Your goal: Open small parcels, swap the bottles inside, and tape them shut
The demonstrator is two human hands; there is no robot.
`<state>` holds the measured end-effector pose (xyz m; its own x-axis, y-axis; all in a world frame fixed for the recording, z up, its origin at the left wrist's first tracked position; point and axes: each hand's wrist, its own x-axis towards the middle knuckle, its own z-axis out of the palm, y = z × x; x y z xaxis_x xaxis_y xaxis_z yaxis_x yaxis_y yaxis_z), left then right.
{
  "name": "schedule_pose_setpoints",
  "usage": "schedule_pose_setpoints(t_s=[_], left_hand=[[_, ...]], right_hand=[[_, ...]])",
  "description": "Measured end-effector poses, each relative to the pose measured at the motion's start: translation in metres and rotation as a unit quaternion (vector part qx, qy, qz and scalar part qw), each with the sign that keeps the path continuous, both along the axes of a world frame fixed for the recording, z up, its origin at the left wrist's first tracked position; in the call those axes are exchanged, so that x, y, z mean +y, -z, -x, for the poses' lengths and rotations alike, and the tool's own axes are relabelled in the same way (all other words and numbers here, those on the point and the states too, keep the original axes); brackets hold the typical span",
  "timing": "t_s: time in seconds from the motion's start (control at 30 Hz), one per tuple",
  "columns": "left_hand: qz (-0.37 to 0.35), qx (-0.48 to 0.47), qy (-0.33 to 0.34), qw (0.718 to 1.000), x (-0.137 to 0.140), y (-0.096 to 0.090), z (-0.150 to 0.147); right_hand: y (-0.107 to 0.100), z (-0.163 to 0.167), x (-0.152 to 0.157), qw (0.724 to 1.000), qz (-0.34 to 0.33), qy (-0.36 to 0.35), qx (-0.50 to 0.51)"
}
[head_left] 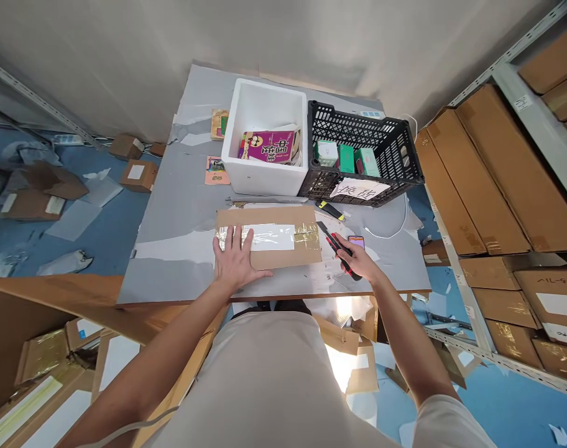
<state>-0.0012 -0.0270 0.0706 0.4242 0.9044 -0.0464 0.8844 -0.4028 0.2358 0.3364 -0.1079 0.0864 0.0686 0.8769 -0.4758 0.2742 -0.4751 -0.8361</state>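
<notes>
A flat cardboard box (283, 258) lies near the front of the grey table, with a white label and shiny clear tape along its top. My left hand (237, 258) rests on the box's left end, fingers spread and palm down. Just right of the box, my right hand (354, 256) is wrapped round a black and red utility knife (332, 240). The knife points up and left, its tip close to the box's right edge but apart from it. Beyond it lies a second knife, yellow and black (331, 210).
A white foam box (265, 171) with books and a black plastic crate (365, 186) with small green-and-white boxes stand behind. A phone (357, 242) and a white cable (390, 235) lie at right. Shelves of cartons (507, 174) flank the table. Cartons and paper litter the floor.
</notes>
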Motion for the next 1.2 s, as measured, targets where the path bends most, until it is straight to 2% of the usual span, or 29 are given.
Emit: schedule_pose_setpoints(t_s=[0.13, 0.27, 0.37, 0.47, 0.6, 0.7, 0.87, 0.97, 1.03, 1.1, 1.2], left_hand=[[-0.004, 0.007, -0.005, 1.000, -0.001, 0.000, 0.000], [-0.005, 0.015, -0.003, 1.000, -0.001, 0.002, 0.000], [-0.002, 0.025, 0.015, 1.000, 0.001, 0.002, 0.000], [-0.001, 0.034, 0.026, 0.999, 0.003, 0.002, -0.001], [-0.003, 0.038, 0.006, 0.999, 0.005, 0.003, -0.003], [-0.005, 0.027, 0.019, 0.999, 0.005, 0.005, -0.002], [-0.016, -0.008, 0.018, 1.000, 0.006, 0.010, -0.001], [-0.029, -0.056, 0.024, 0.998, 0.005, 0.010, 0.003], [-0.051, -0.112, 0.016, 0.992, 0.003, 0.011, 0.011], [-0.082, -0.178, -0.027, 0.980, -0.002, 0.015, 0.027], [-0.076, -0.276, -0.139, 0.948, -0.015, 0.036, 0.058]], right_hand=[[0.001, 0.001, -0.001, 1.000, 0.005, -0.002, 0.010], [-0.003, -0.012, 0.005, 0.999, 0.017, -0.031, 0.024], [-0.011, -0.024, 0.018, 0.997, 0.038, -0.073, 0.001], [-0.018, -0.026, 0.027, 0.995, 0.042, -0.081, -0.031], [-0.017, -0.011, 0.017, 0.992, 0.061, -0.107, -0.018], [-0.014, -0.002, 0.004, 0.989, 0.076, -0.124, -0.024], [-0.019, -0.019, -0.018, 0.995, 0.060, -0.077, 0.006], [-0.016, -0.032, -0.033, 0.998, 0.022, 0.012, 0.050], [-0.004, -0.028, -0.037, 0.993, -0.019, 0.095, 0.071], [0.015, -0.010, -0.035, 0.981, -0.058, 0.167, 0.082], [0.046, 0.029, -0.025, 0.970, -0.074, 0.197, 0.121]])
